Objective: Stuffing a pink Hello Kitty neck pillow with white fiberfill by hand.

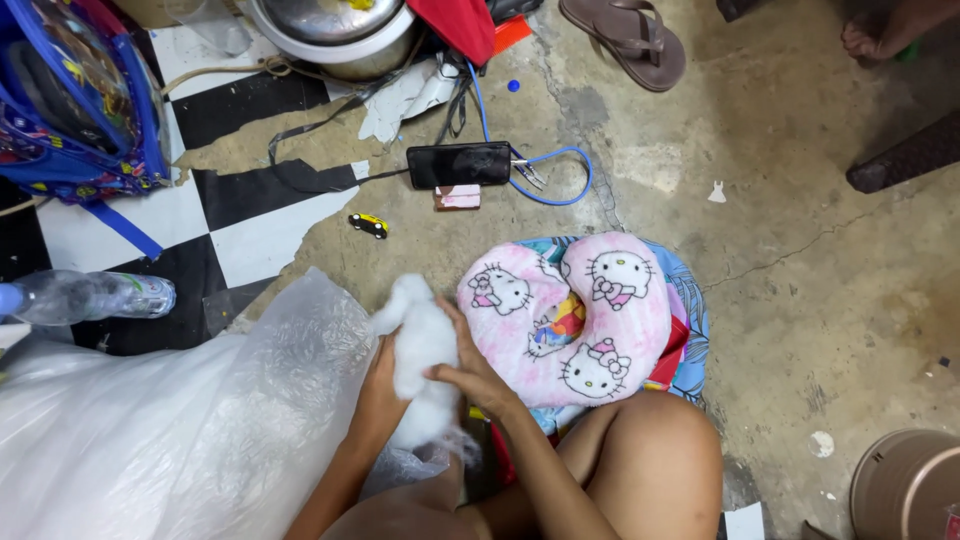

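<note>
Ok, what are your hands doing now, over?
Left hand and right hand both gripping white stuffing clump. Clear plastic bag beside left hand, pink cartoon pillow beside right. Nothing blocking.

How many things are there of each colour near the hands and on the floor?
White: 2, the stuffing clump held by the left hand and right hand, and the plastic bag
Pink: 1, the cartoon pillow
Black: 1, the phone
Yellow: 1, the toy car
Brown: 1, the sandal
Clear: 1, the bottle
Total: 7
</note>
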